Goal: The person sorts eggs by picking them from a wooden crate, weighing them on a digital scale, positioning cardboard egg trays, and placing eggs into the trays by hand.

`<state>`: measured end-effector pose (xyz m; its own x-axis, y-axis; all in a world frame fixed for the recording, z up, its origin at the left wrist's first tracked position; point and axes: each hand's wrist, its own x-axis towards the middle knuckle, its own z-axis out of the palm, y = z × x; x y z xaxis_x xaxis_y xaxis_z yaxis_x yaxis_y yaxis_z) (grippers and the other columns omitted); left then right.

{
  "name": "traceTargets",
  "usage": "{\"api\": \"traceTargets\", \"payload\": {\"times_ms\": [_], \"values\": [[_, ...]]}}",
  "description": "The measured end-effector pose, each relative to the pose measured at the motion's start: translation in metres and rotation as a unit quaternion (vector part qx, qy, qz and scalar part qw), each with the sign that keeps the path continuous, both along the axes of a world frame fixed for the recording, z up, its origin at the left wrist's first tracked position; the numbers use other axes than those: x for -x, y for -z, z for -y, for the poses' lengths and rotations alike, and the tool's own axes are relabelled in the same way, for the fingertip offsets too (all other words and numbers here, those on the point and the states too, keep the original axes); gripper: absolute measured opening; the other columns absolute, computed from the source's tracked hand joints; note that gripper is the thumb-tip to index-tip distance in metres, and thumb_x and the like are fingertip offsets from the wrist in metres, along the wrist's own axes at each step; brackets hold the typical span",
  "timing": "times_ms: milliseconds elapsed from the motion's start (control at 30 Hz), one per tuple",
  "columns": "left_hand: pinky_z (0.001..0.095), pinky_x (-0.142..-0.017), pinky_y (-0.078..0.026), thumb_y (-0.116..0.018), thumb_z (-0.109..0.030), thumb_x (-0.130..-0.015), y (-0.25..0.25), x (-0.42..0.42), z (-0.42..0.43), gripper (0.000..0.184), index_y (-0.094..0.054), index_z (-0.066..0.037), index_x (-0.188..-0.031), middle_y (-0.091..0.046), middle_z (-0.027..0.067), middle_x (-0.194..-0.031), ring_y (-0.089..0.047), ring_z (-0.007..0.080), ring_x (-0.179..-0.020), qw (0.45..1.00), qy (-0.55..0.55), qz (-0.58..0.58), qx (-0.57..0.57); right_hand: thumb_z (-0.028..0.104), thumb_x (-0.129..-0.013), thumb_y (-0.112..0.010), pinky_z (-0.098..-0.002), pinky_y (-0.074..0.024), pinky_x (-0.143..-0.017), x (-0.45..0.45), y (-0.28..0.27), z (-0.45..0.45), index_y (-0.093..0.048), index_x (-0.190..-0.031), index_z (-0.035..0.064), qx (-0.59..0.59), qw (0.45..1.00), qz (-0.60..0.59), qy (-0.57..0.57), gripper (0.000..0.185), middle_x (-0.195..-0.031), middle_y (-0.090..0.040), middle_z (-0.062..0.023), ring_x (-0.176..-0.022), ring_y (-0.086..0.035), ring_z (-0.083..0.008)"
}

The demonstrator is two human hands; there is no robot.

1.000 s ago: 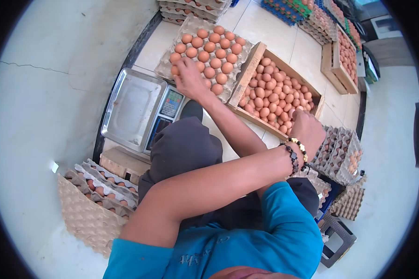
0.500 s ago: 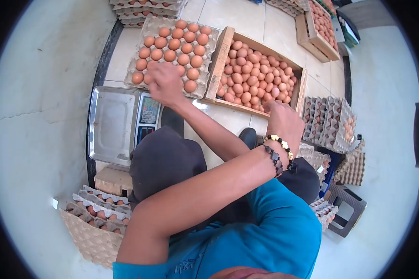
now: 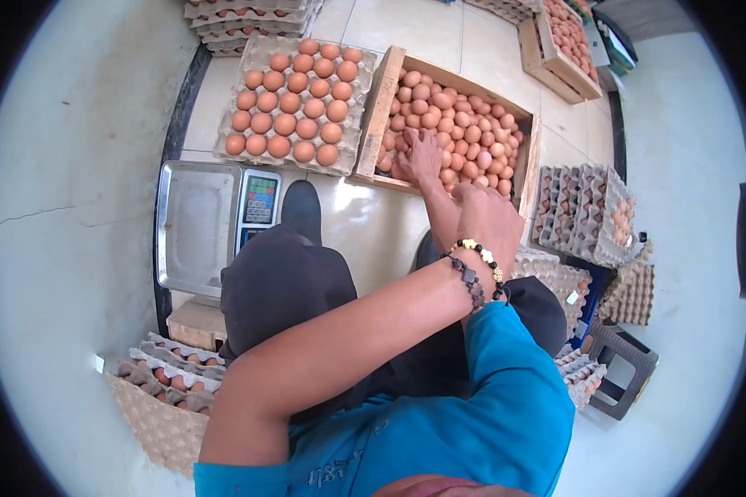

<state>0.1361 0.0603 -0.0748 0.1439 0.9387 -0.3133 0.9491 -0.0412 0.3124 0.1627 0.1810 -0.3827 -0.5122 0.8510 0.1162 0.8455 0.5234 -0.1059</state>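
Observation:
My right hand (image 3: 425,159) reaches into the wooden crate (image 3: 529,170) at its near left part, fingers spread over the loose brown eggs (image 3: 452,116). Crossing above the right arm, my left hand (image 3: 489,217) with beaded bracelets (image 3: 477,269) at the wrist is by the crate's near rim. Its fingers point down and are mostly hidden, so I cannot tell what they hold. Left of the crate lies a grey pulp egg tray (image 3: 348,157) with rows of brown eggs (image 3: 285,124) in its cups.
A scale with a metal pan (image 3: 197,224) and keypad (image 3: 259,199) stands left of my knee. Stacked egg trays (image 3: 253,21) are at the back left, more stacked trays (image 3: 584,219) at the right. Another egg crate (image 3: 559,62) stands at the back right.
My right hand has moved from the egg tray rightward into the crate. The tray's near row now shows eggs all along. My left hand has drawn slightly back toward me.

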Motion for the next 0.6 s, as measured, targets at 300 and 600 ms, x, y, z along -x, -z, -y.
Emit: {"api": "traceTargets", "payload": {"times_ms": [300, 600], "values": [[0.0478, -0.087, -0.046, -0.056, -0.020, -0.095, 0.004, -0.003, -0.008, 0.027, -0.070, -0.012, -0.117, -0.068, 0.0037, -0.111, -0.064, 0.0239, -0.104, 0.999, -0.021, -0.025, 0.004, 0.013, -0.086, -0.058, -0.0356, -0.0507, -0.071, 0.002, 0.010, -0.010, -0.058, -0.116, 0.0026, 0.071, 0.996, 0.044, -0.035, 0.031, -0.107, -0.059, -0.0180, -0.090, -0.059, -0.0285], [0.0476, -0.089, -0.046, -0.055, -0.019, -0.095, 0.004, -0.003, -0.005, 0.027, -0.070, -0.012, -0.117, -0.068, 0.0037, -0.113, -0.064, 0.0242, -0.104, 0.999, -0.012, -0.034, 0.000, 0.017, -0.090, -0.057, -0.0329, -0.0502, -0.067, -0.012, 0.017, -0.020, -0.054, -0.121, 0.0040, 0.129, 0.991, -0.028, -0.034, 0.034, -0.111, -0.057, -0.0180, -0.088, -0.057, -0.0262]]}}
